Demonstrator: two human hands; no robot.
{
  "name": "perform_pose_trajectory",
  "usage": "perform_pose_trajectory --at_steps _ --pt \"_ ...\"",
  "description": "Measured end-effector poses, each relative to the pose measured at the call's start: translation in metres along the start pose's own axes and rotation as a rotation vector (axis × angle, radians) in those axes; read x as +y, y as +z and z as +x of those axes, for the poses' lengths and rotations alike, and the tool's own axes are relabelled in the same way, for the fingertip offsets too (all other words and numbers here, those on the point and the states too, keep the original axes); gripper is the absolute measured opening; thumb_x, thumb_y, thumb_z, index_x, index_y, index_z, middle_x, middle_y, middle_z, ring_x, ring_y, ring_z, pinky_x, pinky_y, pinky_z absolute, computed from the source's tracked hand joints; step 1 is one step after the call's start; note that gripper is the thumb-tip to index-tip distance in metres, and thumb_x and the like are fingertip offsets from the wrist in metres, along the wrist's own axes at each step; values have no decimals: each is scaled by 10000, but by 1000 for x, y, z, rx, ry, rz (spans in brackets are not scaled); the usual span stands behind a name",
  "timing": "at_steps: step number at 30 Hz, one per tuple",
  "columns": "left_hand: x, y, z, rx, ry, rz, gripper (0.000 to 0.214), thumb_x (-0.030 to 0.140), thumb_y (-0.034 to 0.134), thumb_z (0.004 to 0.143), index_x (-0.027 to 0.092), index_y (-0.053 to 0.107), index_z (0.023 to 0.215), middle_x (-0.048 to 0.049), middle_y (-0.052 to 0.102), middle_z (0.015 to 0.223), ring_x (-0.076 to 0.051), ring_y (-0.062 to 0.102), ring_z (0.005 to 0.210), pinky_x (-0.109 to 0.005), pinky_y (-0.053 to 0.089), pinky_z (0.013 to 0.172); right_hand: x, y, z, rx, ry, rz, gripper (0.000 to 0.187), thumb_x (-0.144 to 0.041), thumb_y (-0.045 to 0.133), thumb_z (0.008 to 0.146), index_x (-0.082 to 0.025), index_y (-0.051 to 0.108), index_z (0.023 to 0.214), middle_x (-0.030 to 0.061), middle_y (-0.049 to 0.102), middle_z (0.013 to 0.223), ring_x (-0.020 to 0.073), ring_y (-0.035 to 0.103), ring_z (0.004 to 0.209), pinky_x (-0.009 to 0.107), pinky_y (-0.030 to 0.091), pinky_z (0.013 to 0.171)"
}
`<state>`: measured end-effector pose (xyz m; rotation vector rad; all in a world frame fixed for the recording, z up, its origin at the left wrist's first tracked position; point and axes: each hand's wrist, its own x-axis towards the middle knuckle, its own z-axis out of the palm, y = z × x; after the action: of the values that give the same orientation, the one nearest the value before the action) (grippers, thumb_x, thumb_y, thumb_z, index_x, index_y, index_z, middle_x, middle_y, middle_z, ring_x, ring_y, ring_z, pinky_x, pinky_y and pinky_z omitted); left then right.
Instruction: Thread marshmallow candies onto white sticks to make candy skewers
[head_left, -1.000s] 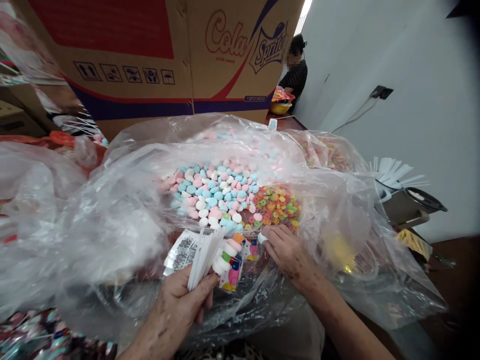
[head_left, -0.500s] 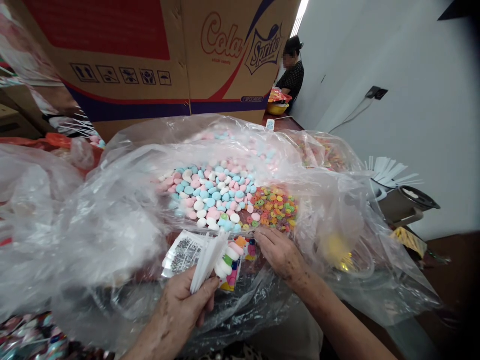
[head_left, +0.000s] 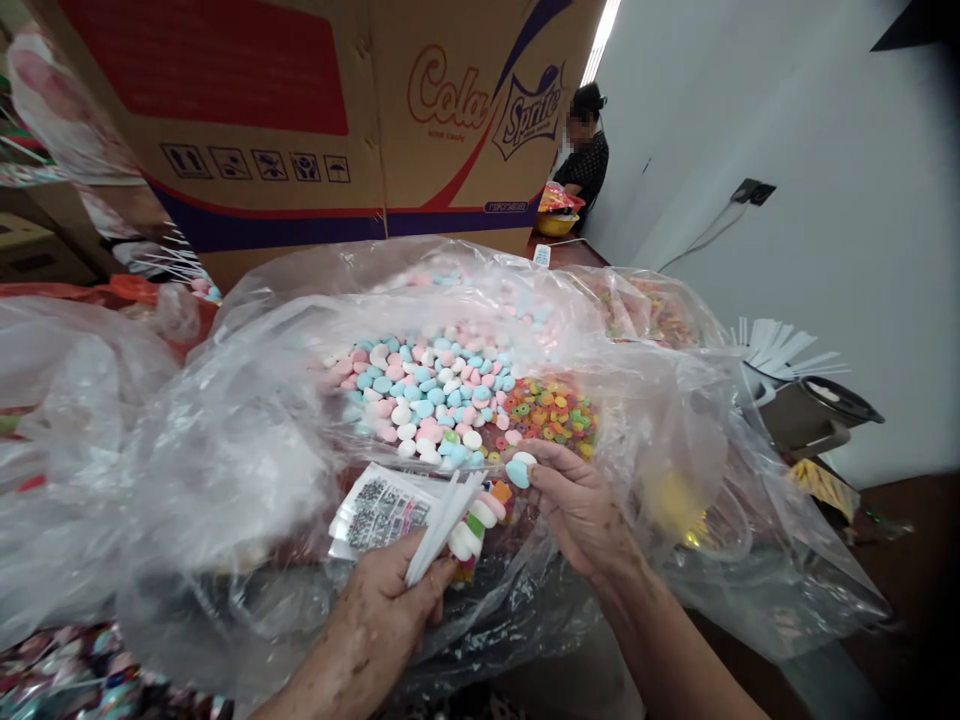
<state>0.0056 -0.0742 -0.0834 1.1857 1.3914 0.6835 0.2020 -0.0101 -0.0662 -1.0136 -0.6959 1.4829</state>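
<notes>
My left hand (head_left: 397, 610) is closed around a bundle of white sticks (head_left: 442, 525), with several marshmallow-like candies (head_left: 474, 528) in white, pink, green and orange at its right side. Between thumb and fingers of my right hand (head_left: 574, 500) is a pale blue and white candy (head_left: 520, 469). Just beyond lies a heap of pink, blue and white candies (head_left: 427, 385) in a clear plastic bag (head_left: 255, 390). Small ring gummies (head_left: 555, 412) in orange, yellow, green and red lie beside the heap. Printed packets (head_left: 382, 510) rest to the left of the sticks.
A big cardboard box (head_left: 285, 215) stands behind the bag. At right, a metal pitcher (head_left: 810, 415) sits by a fan of white strips (head_left: 780, 345). Another person (head_left: 589, 150) is at the far end. Wrapped items (head_left: 75, 680) fill the lower left corner.
My right hand has lifted from the edge of the candy heap and now pinches a pale candy. My left hand, with the sticks, has shifted slightly right and toward my right hand.
</notes>
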Motion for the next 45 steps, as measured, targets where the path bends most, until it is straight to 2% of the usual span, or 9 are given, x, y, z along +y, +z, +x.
perform_pose_trajectory --at_steps 5,11,17,22,28,33,37,42,45 --pt "5 0 -2 19 -19 -31 347 507 578 800 179 634 705 58 512 476 -102 403 367 -202 262 385 6 -2 0 -5 0 -34 307 -294 893 553 -215 795 833 12 764 803 140 659 744 251 521 721" --pt "3 0 -1 20 -4 -31 335 494 580 782 183 617 665 55 507 467 -100 395 355 -201 254 375 11 -4 0 -18 -19 -108 335 -330 887 555 -216 799 858 34 778 861 182 676 794 315 531 781" --pt "1 2 -1 56 -28 -39 305 465 600 763 188 616 637 52 515 451 -99 392 340 -198 248 365 13 -3 1 17 -39 -81 349 -347 893 546 -236 800 864 26 781 865 187 690 806 315 547 773" --pt "-2 1 -1 57 -14 -30 308 474 591 791 187 651 695 57 516 457 -103 397 343 -204 265 372 18 -5 -2 -47 -75 -156 311 -369 863 622 -247 803 902 30 785 949 212 699 901 357 540 891" --pt "-6 4 -3 99 43 23 346 473 559 834 200 607 626 47 517 473 -118 399 389 -229 274 404 30 -18 -3 -118 -164 -384 285 -395 776 768 -294 779 1034 17 759 1097 234 692 1036 406 513 996" --pt "-11 4 -4 114 123 56 344 458 546 858 200 612 640 53 456 506 -141 414 503 -243 302 497 19 -17 -4 -234 -304 -592 244 -346 695 839 -306 765 1069 2 741 1140 224 697 1069 381 528 1002" --pt "-10 3 -5 169 140 49 360 457 558 844 206 565 587 53 432 510 -142 397 510 -248 300 502 18 -16 -5 -284 -315 -633 249 -333 674 850 -283 765 1076 13 742 1137 229 696 1077 380 527 1006" --pt "-2 5 -5 276 190 52 372 407 594 816 218 515 506 39 460 480 -148 414 489 -253 315 494 35 -16 -13 -203 -262 -523 261 -361 650 892 -289 745 1123 10 730 1170 227 685 1093 401 517 1021" --pt "-1 7 -4 270 203 70 354 384 599 818 221 535 510 30 482 474 -157 431 488 -259 334 496 40 -10 -19 -149 -361 -522 244 -324 644 899 -319 743 1121 -5 740 1142 215 708 1042 375 552 976"
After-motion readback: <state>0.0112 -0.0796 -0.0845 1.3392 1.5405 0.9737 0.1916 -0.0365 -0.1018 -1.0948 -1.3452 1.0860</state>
